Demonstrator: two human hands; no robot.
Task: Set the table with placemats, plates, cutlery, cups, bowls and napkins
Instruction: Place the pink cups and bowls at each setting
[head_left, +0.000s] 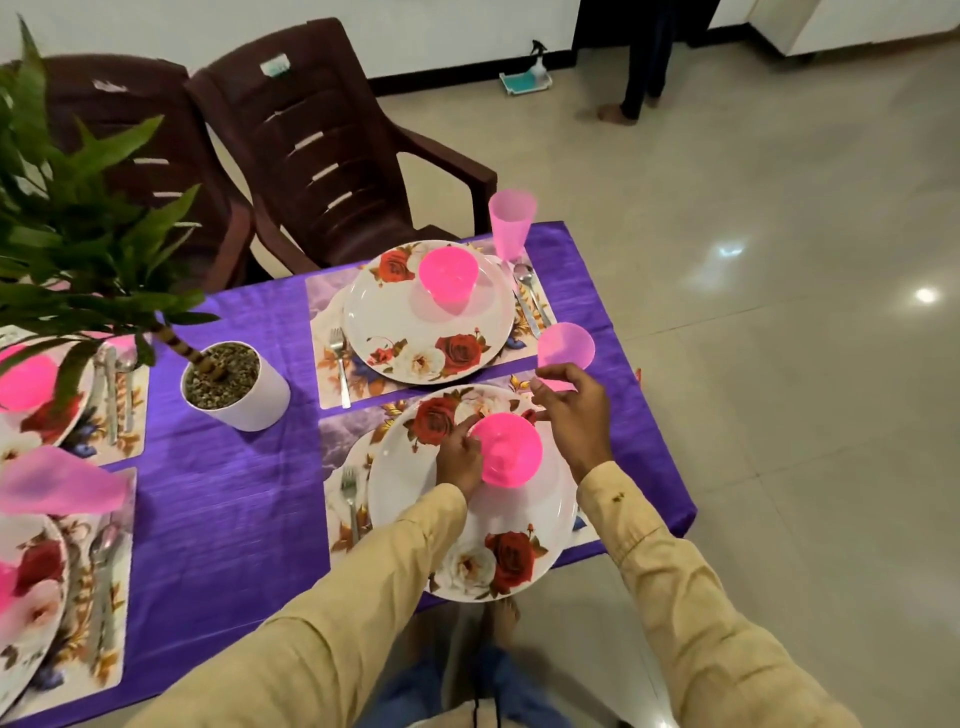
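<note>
Near place: the near plate (405, 483) lies on its placemat (340, 441) with a fork (350, 499) at its left; any cutlery on the right is hidden under the sleeve.
Left hand: the left hand (460, 460) has its fingers curled on the rim of the near bowl (506, 452), which sits on the near plate.
Right hand: the right hand (574, 410) pinches the held cup (565, 353) by its base, lifted above the desk (223, 519) – not yet set down.
Far place: done, as far as I can see; far plate (395, 322), far bowl (448, 280), far fork (340, 358), knife and spoon (527, 296) and far cup (511, 221) are all out.
Left places: two more settings, cut by the frame, show plates, bowls, cutlery and a blurred pink cup (62, 486).
Left to do: I judge placing this cup, then napkins – none show anywhere.
Near edge: the near plate seems to overhang the desk's front edge; a nudge inward looks wise.
Right edge: bare cloth lies beyond the near plate's right, close to the drop; room is narrow.
Middle: the plant pot (236, 387) stands well apart from both hands; its leaves lean over the left settings.
Far edge: the far cup stands near the corner; two chairs (322, 145) stand just beyond.
</note>
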